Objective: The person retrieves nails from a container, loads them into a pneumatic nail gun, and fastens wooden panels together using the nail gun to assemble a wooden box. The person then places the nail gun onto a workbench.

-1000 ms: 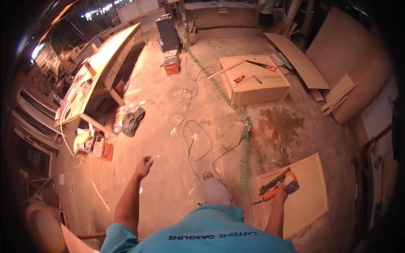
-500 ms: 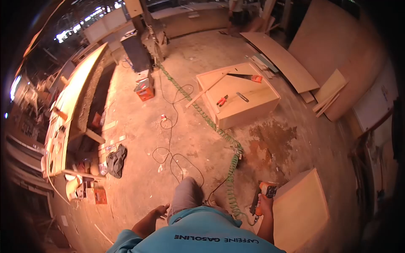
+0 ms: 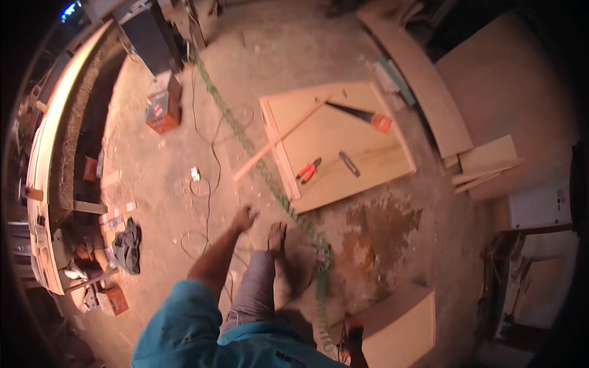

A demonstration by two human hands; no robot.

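Observation:
My left hand (image 3: 245, 218) reaches out over the floor in front of my left knee. It is open and holds nothing, and the wooden panel box is the nearest thing ahead of it. At the lower edge, my right hand (image 3: 355, 341) is dark and blurred around an orange-and-black nail gun (image 3: 351, 323). A green coiled air hose (image 3: 322, 288) runs up from the nail gun across the floor. Beside my right hand stands a second wooden box (image 3: 399, 328). On top of the panel box (image 3: 374, 147) lie red-handled pliers (image 3: 308, 170), a utility knife (image 3: 350, 164), a handsaw (image 3: 362, 115) and a wooden strip (image 3: 279, 140).
A long workbench (image 3: 67, 129) lines the left side. A black speaker-like cabinet (image 3: 150, 37) and an orange carton (image 3: 163, 113) stand at the upper left. A thin black cable (image 3: 211, 178) loops over the floor. Plywood sheets (image 3: 423, 92) lean and lie at the right.
My left hand has swung forward and up from beside my leg. My right hand and the nail gun now appear lower in view. The camera has tilted down, closer to the panel box.

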